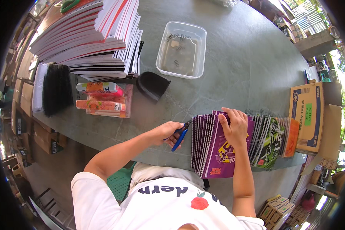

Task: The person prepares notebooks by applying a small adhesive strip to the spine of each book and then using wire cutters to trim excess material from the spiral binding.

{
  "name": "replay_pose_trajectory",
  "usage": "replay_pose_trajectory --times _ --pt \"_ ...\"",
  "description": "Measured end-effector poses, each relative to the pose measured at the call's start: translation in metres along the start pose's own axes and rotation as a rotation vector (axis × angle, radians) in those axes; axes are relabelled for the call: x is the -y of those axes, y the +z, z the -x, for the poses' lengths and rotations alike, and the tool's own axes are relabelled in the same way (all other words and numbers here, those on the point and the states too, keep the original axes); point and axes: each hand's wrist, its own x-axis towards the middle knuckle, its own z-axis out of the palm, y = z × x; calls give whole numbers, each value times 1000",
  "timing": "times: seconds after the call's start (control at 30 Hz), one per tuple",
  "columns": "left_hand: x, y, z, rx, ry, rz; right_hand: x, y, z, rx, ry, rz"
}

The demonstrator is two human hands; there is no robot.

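L hand (171, 133): fingers wrapped round blue-handled cutters (179, 140), firm hold. Handles a bit apart; can't tell if the jaws are apart or closed, too small. Tip is right at the upper L edge of the purple notebooks (223, 151), by the wire spirals; can't confirm contact.

R hand (235, 125): fingers fwd and slightly apart, thumb out to L, resting on the top purple cover nr its upper edge. Not wrapped round it AFAICT.

Purple notebooks = fanned pile at the near edge of the grey table (237, 65), in front of the person, spirals facing L. Immed. R of them: green/black notebooks (270, 147), then orange ones (292, 136), same row. Cardboard box (306, 115) w/ flaps out, just past the row, far R.

Beyond the hands: clear plastic tub (160, 57) w/ loose wire bits (176, 63) inside. Black scoop (152, 86) is L of and nearer than the tub. Further L: pink/orange packs (103, 103) lying together, then black-bristle brush (57, 90). Tall pile of white notebooks (84, 42) behind those, upper L. Green stool (120, 181) below table edge, L side.
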Motion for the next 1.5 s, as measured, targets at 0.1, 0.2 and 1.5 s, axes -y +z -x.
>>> replay_pose_trajectory --times 0.1,0.2,1.5 --pt "1 -3 3 -9 -9 50 0 -1 0 4 8 0" --pt "-2 -4 2 -6 -27 86 0 -2 -1 -1 7 -4" --pt "-13 6 -1 72 8 188 1 1 1 -3 8 5"
